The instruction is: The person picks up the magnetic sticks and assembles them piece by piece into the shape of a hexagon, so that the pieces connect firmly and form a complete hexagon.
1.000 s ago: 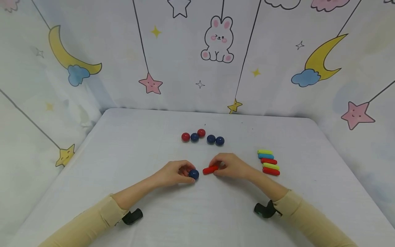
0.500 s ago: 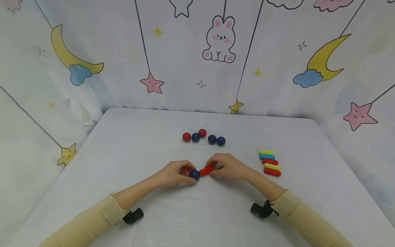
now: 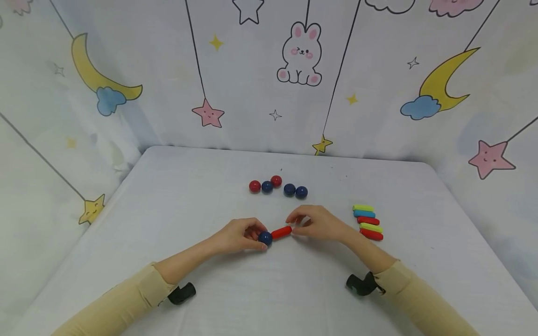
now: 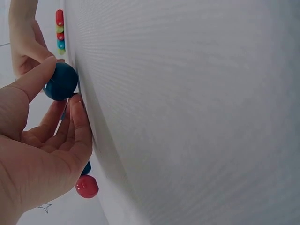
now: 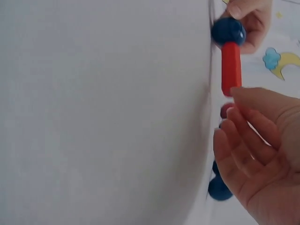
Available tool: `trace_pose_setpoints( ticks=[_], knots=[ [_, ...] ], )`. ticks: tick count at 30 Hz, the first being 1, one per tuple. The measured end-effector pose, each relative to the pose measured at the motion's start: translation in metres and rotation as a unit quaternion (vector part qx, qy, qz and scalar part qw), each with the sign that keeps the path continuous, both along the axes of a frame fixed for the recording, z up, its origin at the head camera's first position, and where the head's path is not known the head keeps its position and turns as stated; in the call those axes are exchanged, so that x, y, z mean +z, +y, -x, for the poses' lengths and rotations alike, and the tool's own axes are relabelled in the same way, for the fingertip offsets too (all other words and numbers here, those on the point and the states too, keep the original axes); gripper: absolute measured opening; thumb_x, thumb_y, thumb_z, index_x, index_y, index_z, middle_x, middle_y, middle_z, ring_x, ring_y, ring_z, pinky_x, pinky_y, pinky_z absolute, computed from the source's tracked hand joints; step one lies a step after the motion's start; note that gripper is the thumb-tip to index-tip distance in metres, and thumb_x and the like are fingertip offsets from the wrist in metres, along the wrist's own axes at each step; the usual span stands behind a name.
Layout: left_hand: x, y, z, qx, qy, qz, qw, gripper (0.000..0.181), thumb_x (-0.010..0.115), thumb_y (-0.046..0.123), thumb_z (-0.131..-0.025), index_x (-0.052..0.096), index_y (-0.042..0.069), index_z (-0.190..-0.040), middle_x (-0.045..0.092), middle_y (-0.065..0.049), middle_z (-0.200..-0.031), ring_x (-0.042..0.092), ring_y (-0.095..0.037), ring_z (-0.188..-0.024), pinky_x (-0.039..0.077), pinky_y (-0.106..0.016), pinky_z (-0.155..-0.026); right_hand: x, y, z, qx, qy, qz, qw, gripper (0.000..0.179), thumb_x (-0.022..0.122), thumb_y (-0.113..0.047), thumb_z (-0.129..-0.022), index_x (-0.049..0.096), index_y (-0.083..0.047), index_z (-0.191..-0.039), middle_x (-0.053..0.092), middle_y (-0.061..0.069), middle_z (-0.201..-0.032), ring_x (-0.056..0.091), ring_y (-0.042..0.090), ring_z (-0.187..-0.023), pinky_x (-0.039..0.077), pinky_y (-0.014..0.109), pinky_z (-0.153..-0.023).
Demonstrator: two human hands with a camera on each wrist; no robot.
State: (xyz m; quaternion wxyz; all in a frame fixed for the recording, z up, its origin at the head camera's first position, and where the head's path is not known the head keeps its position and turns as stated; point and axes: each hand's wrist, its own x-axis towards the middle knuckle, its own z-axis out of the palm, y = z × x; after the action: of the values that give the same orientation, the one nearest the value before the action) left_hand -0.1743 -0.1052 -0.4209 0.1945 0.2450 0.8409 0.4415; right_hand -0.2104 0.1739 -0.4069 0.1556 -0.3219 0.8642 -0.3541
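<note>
Blue ball (image 3: 265,239): grasped by left grip (image 3: 237,236) | red rod (image 3: 281,233): one end against ball, between both grips | right grip (image 3: 318,224): unclenched at rod's far end, contact unclear

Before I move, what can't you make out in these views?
Red rod: left wrist view, out of sight behind the held blue ball.
Contact between rod and right hand: right wrist view, the thumb overlaps the rod's end, so touch is unclear.
Rear blue ball by the red ball: left wrist view, mostly covered by the left hand.
Sleeves: head view, cut off by the bottom edge.
</note>
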Motion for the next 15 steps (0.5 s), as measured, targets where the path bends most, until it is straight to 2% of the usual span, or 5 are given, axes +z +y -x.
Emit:
trace_pose_setpoints(
  ticks=[2, 5, 10, 15],
  knots=[
    [0.000, 0.000, 0.000, 0.001, 0.000, 0.000, 1.0000, 0.035, 0.079, 0.024, -0.083, 0.065, 0.011, -0.112, 0.060, 0.002, -0.090, 0.055, -0.014, -0.084, 0.049, -0.024, -0.074, 0.000, 0.006, 0.004, -0.027, 0.010, 0.004, 0.9996, 0.025, 0.072, -0.018, -0.090, 0.067, -0.013, -0.114, 0.065, -0.002, -0.104, 0.059, 0.016, -0.095, 0.053, 0.030, -0.083],
    [-0.001, 0.000, 0.000, 0.003, -0.002, 0.001, 1.0000, 0.035, 0.079, 0.024, -0.083, 0.065, 0.011, -0.112, 0.060, 0.002, -0.090, 0.056, -0.014, -0.084, 0.049, -0.023, -0.074, 0.000, 0.013, 0.010, -0.095, 0.026, 0.016, 0.9950, 0.025, 0.070, -0.018, -0.091, 0.067, -0.012, -0.115, 0.066, 0.002, -0.106, 0.058, 0.017, -0.097, 0.053, 0.034, -0.085],
    [-0.001, -0.001, -0.001, 0.002, -0.003, -0.004, 1.0000, 0.035, 0.080, 0.023, -0.083, 0.065, 0.010, -0.112, 0.060, 0.001, -0.091, 0.055, -0.015, -0.085, 0.049, -0.023, -0.075, -0.005, 0.022, 0.022, -0.218, 0.032, 0.046, 0.9744, 0.029, 0.068, -0.020, -0.092, 0.065, -0.012, -0.120, 0.064, 0.007, -0.117, 0.059, 0.023, -0.103, 0.053, 0.037, -0.083],
    [-0.001, 0.000, -0.001, 0.001, -0.004, -0.008, 1.0000, 0.035, 0.080, 0.022, -0.083, 0.064, 0.009, -0.112, 0.060, -0.001, -0.092, 0.055, -0.016, -0.085, 0.049, -0.023, -0.075, -0.008, 0.023, 0.033, -0.268, 0.005, 0.048, 0.9623, 0.040, 0.068, -0.024, -0.092, 0.059, -0.014, -0.129, 0.057, 0.009, -0.128, 0.055, 0.027, -0.112, 0.052, 0.040, -0.084]
  ],
)
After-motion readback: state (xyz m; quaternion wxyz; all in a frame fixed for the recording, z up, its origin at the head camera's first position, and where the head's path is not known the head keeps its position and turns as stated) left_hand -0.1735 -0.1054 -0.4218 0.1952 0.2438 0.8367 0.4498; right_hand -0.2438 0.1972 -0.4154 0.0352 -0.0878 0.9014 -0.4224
